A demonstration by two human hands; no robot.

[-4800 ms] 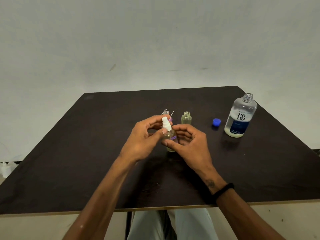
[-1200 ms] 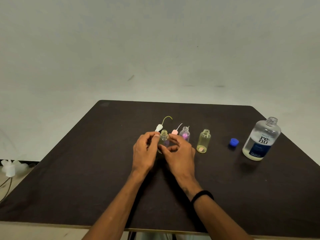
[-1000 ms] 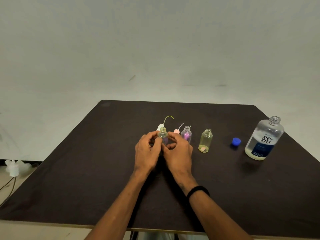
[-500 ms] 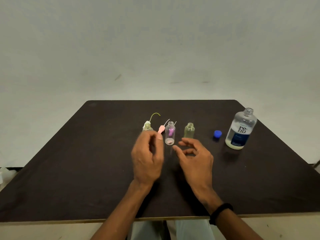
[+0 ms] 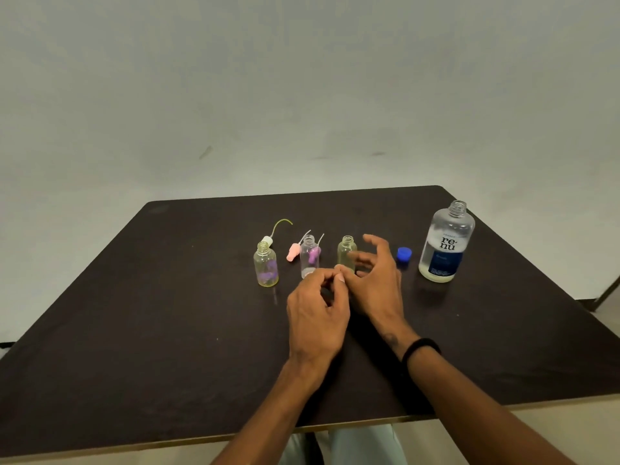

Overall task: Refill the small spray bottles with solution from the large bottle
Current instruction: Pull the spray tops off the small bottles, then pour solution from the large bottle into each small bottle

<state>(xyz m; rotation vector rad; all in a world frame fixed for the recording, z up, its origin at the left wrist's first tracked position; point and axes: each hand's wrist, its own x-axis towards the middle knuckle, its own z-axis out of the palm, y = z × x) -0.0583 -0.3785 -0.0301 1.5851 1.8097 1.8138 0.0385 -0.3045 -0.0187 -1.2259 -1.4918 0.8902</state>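
Three small uncapped spray bottles stand in a row on the dark table [image 5: 134,330]: a yellowish one [image 5: 265,268] at the left, a clear one [image 5: 308,255] in the middle, a yellowish one [image 5: 346,251] at the right. Their pump heads lie behind them: a white one [image 5: 267,240] with a curved tube, a pink one [image 5: 293,252], and a purple one [image 5: 315,252] seen through the clear bottle. The large open bottle [image 5: 446,245] stands at the far right, its blue cap [image 5: 404,254] beside it. My left hand [image 5: 318,313] hovers in front of the middle bottle, fingers curled, empty. My right hand [image 5: 377,280] is open next to the right bottle.
A pale wall rises behind the table. The table's front edge runs just below my forearms. A black band sits on my right wrist [image 5: 421,347].
My left hand has let go of the left small bottle, which now stands alone, and moved right. My right hand has shifted towards the right small bottle.
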